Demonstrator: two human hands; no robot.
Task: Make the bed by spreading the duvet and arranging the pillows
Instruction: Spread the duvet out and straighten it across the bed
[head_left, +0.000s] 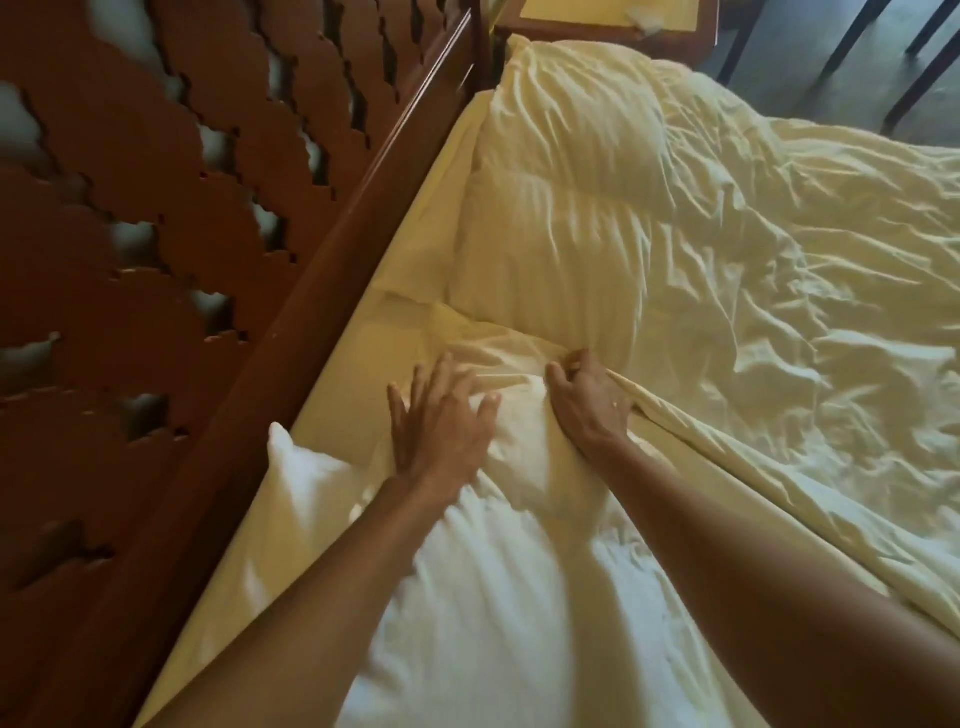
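Shows the head end of a bed (337, 405), with two bare forearms reaching in from 6 o'clock. Places the left hand (441, 415) just below centre, at 7 o'clock, palm down on the near pillow (519, 457), with fingers (422, 387) straight and spread apart, pressing on the soft fabric and curled round nothing. Places the right hand (589, 405) close beside it at 4 o'clock, with thumb and fingers (579, 358) curled together and clamped on a fold at the top edge of the duvet (779, 312), right where that edge meets the near pillow. Traces the gripped hem as a taut ridge from the hand toward 5 o'clock. Shows the rest of the duvet, cream and heavily creased, across the mattress from 2 to 5 o'clock. Locates the far pillow (566, 171) at 12 to 1 o'clock, lengthways along the head end, its near end just beyond both hands. Shows a pale pillow corner poking up at 8 o'clock against the carved wooden headboard (156, 260), which fills 8 to 11 o'clock. Leaves a bare cream strip of bed between headboard and pillows. Marks a bedside table (613, 21) with a yellow top at the 12 o'clock edge, and dark chair legs (924, 67) at 1 to 2 o'clock.
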